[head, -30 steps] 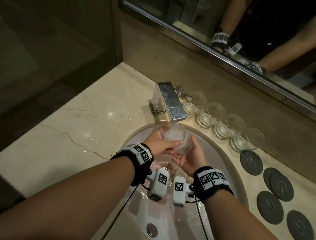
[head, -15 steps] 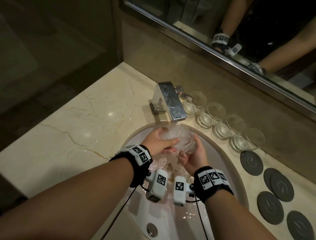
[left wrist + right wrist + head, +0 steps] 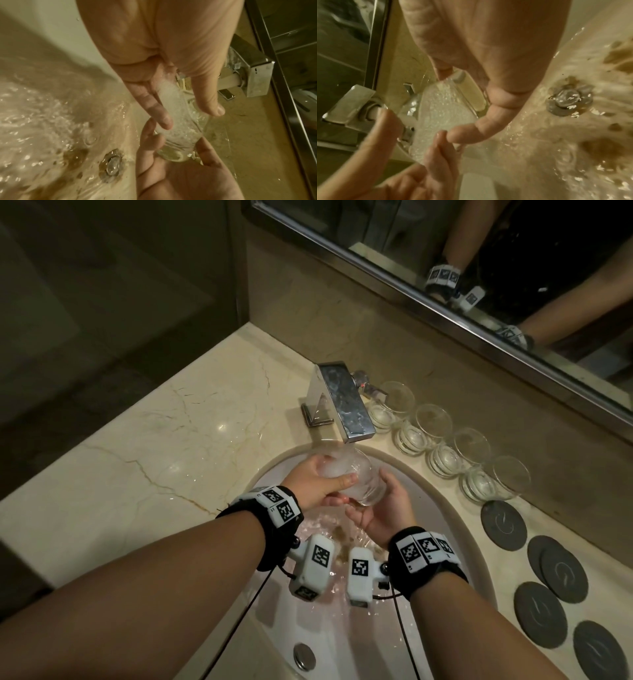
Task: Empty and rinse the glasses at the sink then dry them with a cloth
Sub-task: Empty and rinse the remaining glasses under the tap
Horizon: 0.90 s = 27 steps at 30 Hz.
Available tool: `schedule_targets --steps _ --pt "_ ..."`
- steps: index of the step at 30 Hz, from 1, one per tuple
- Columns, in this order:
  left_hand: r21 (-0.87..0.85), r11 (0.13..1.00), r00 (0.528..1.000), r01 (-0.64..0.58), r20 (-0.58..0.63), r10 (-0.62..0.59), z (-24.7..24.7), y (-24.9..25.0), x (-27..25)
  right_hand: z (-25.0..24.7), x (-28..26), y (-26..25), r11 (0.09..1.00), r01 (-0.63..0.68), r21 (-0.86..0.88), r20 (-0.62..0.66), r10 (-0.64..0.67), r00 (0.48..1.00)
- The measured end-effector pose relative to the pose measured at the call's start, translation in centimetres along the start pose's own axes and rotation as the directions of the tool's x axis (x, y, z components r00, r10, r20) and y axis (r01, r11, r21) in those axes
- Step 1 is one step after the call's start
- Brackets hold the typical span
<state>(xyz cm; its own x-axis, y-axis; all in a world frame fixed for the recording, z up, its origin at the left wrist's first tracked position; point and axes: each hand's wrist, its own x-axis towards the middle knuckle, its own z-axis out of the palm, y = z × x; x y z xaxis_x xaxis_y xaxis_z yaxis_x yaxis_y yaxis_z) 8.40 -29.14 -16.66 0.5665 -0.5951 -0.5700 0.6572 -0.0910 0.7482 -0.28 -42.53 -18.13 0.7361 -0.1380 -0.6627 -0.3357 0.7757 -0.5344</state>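
Glass: the tumbler [image 3: 352,479] sits centre frame, tilted under the faucet [image 3: 346,402], over the sink [image 3: 442,508].
Grip: my left hand [image 3: 313,484] wraps its upper wall; my right hand [image 3: 383,513] cups its base, fingers curled.
Doing it well: I should turn it slowly and grip firmly, since it is wet.
Around: four glasses [image 3: 442,446] and dark coasters [image 3: 503,525] crowd the right; no cloth in sight.

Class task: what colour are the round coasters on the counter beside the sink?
Dark grey coasters, each with a faint pale mark; clearest in the head view.
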Motion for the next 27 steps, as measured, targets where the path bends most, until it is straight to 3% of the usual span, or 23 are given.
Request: schedule_targets --steps 3,8,10,11,13,15,23,27 --pt "-0.003 1.000 0.999 0.002 -0.047 -0.002 -0.5 0.1 -0.2 0.6 0.2 -0.1 1.000 -0.003 0.014 -0.008 0.003 1.000" --pt "0.026 0.999 0.999 0.046 0.003 -0.046 -0.4 0.2 -0.8 0.5 0.9 0.4 0.997 -0.042 -0.060 -0.154 0.032 0.988" --pt "0.053 0.996 0.997 0.076 0.016 -0.077 -0.4 -0.1 -0.9 0.9 0.5 0.5 0.976 0.041 -0.213 -0.284 -0.102 0.953" --pt "0.082 0.993 0.996 0.091 0.004 -0.092 -0.4 -0.3 -1.0 1.2 0.1 0.6 0.923 0.106 -0.369 -0.335 -0.239 0.911" --pt "0.138 0.985 0.994 0.101 -0.045 -0.096 -0.5 -0.7 -1.2 1.8 -1.0 0.5 0.716 0.206 -0.667 -0.329 -0.531 0.781" --pt "0.173 0.979 0.991 0.110 -0.088 -0.096 -0.5 -0.9 -1.6 2.0 -2.1 0.2 0.558 0.227 -0.799 -0.263 -0.662 0.702" --pt "0.123 0.985 0.992 0.122 0.015 -0.125 0.6 -0.8 -4.3 3.1 -5.6 -1.1 0.282 0.218 -0.934 -0.061 -0.729 0.682" --pt "0.068 0.993 0.991 0.097 0.091 -0.103 0.9 0.0 -5.5 4.7 -7.4 -1.0 0.247 0.236 -0.940 -0.030 -0.748 0.663"
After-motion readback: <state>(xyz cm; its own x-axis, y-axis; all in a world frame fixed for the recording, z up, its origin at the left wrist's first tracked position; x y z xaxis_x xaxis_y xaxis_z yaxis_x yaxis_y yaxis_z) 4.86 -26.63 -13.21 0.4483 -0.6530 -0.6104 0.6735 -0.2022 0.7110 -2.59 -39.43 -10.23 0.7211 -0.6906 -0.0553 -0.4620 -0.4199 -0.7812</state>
